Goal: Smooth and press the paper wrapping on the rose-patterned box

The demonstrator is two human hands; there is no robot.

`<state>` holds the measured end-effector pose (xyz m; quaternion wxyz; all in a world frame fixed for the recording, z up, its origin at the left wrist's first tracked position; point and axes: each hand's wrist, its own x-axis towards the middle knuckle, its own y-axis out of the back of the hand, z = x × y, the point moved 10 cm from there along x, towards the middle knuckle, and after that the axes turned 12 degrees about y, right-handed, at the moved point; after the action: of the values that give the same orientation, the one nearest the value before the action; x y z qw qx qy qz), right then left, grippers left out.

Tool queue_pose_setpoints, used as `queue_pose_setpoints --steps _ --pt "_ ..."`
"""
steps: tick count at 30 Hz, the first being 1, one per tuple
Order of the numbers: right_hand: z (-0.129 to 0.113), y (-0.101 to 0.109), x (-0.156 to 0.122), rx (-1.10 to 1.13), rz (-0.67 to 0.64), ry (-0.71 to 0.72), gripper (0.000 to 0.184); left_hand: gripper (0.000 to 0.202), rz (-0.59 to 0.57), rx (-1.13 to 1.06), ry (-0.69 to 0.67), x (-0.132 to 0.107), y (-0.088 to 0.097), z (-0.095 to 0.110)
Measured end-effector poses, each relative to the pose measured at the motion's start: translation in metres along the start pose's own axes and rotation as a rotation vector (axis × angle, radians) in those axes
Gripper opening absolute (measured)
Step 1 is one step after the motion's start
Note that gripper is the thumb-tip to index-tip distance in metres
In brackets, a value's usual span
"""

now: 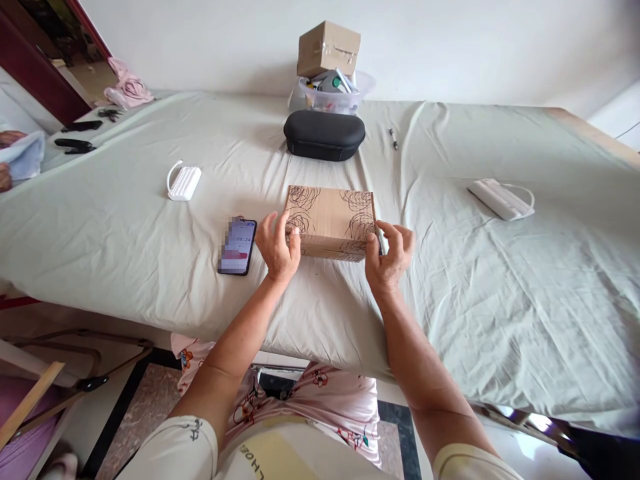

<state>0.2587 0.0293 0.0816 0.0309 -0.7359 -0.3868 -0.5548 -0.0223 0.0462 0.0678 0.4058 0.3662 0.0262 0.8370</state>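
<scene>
A cardboard box (330,217) lies on the cloth in front of me, with black scribbled swirls at the corners of its top and more on its front side. My left hand (280,248) grips its left front corner, thumb on the near side and fingers along the left edge. At the right front corner, my right hand (390,257) holds the box between thumb and fingers. A slim pen-like thing (383,241), pale and dark, shows between my right fingers and the box; most of it is hidden. Close to my left hand lies a phone (240,247) with its screen lit.
Behind the box sit a black hard case (325,135) and a plastic basket (333,101) with a carton (329,50) on it. White corded blocks (185,183) (501,199) lie left and right. A pen (394,139) is farther back. Another person's hand (6,177) holds cloth at far left.
</scene>
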Motion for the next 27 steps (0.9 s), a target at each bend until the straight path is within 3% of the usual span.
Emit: queue_pose_setpoints --steps 5,9,13,19,27 --pt "-0.062 -0.029 -0.016 -0.142 -0.160 0.367 0.045 0.035 -0.115 0.077 -0.271 -0.030 -0.019 0.039" --pt "-0.079 -0.047 -0.029 -0.165 -0.242 0.453 0.051 0.033 -0.113 0.114 -0.307 -0.036 -0.022 0.045" --pt "-0.067 -0.045 -0.028 -0.171 -0.227 0.419 0.044 0.031 -0.068 0.119 -0.307 -0.027 -0.015 0.042" --pt "-0.038 -0.017 -0.012 -0.179 -0.050 0.365 0.030 0.027 -0.004 0.117 -0.209 -0.004 -0.001 0.019" --pt "0.014 -0.003 0.000 -0.081 0.002 0.058 0.028 0.028 0.084 0.076 -0.152 0.006 0.010 0.006"
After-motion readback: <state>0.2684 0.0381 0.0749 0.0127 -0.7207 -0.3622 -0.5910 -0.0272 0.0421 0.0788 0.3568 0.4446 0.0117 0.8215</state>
